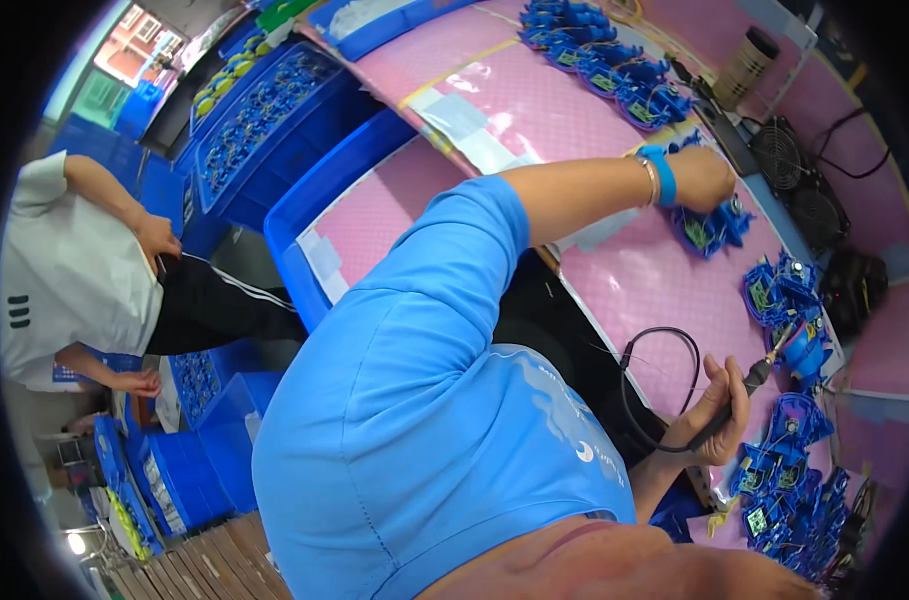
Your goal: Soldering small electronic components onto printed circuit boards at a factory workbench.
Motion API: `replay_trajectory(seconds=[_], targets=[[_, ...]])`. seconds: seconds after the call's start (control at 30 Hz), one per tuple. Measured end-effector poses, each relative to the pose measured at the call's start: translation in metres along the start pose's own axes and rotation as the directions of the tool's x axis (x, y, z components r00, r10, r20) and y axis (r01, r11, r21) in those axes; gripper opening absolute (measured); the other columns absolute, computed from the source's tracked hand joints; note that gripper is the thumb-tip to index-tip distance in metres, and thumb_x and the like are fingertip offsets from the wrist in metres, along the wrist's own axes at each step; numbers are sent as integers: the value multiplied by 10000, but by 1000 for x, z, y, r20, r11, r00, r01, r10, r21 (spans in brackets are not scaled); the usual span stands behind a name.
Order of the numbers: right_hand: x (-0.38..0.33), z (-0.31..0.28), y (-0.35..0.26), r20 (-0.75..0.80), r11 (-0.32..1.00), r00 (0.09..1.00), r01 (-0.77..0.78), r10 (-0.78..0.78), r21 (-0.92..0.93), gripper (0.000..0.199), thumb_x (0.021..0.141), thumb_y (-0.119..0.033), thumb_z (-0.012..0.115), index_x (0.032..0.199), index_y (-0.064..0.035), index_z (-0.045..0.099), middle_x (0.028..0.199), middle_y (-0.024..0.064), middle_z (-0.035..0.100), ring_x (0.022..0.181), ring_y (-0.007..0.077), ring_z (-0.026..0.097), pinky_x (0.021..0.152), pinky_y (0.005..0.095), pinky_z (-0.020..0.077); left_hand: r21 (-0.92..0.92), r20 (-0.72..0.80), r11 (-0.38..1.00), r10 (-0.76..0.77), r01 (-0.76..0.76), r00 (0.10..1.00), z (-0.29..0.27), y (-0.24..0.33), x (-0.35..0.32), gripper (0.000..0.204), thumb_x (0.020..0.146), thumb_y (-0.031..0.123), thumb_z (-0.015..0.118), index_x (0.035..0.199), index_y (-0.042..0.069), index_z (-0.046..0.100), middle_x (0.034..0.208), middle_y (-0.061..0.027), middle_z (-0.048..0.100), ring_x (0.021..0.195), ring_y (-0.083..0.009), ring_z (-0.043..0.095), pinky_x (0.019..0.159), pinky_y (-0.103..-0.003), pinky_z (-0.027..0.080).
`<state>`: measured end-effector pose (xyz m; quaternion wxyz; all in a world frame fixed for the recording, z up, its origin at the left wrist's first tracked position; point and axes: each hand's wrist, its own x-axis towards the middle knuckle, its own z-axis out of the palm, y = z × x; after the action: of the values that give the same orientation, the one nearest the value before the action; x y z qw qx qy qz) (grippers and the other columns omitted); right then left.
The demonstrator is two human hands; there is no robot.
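Observation:
My left hand (704, 178), with a blue band at the wrist, is curled over a blue plastic housing (709, 230) that carries a green circuit board and thin wires. Its fingertips are mostly hidden. Nearer to my body, my right hand (719, 415) is closed around the black handle of a soldering iron (739, 400). The iron's metal tip points at another blue housing (802, 350) and seems to be close to it; contact cannot be made out. A black cable (664, 332) loops from the handle across the pink worktop.
Rows of blue housings line the pink worktop (634, 270), one row (604, 70) far off and a cluster (784, 490) near my right arm. Small black fans (779, 155) and a patterned cylinder (746, 68) stand behind. Blue crates (264, 130) hold parts; a person (84, 260) stands at left.

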<state>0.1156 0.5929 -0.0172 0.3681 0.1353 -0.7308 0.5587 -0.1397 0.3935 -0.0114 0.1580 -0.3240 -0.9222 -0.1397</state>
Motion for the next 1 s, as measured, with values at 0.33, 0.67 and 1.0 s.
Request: replay_trajectory(seconds=[0.33,0.67,1.0], targets=[[-5,-1,-2,14,998,999,40,-40,40,160,945,84,611,1102,62,626,1026,209,718,807,251,738,759,330,631,-51,-143,998,37,-44,989,-31,19,-104,98,747,152,695,738,56,676,818,-121,626,805,-337,638,719,-451,516],[-10,5,-15,26,993,999,43,-46,108,172,932,95,628,1101,67,624,1001,261,707,792,280,741,760,341,639,30,-347,797,-557,603,754,-181,27,-314,172,722,212,784,838,87,761,842,-80,682,753,-246,674,709,-350,540],[-1,17,-27,138,977,969,192,-204,93,158,919,72,660,1074,69,635,975,291,706,777,330,749,728,380,654,198,-121,322,-929,926,349,-55,-66,-436,185,736,271,715,838,133,785,839,-165,732,830,-371,714,769,-464,574]])
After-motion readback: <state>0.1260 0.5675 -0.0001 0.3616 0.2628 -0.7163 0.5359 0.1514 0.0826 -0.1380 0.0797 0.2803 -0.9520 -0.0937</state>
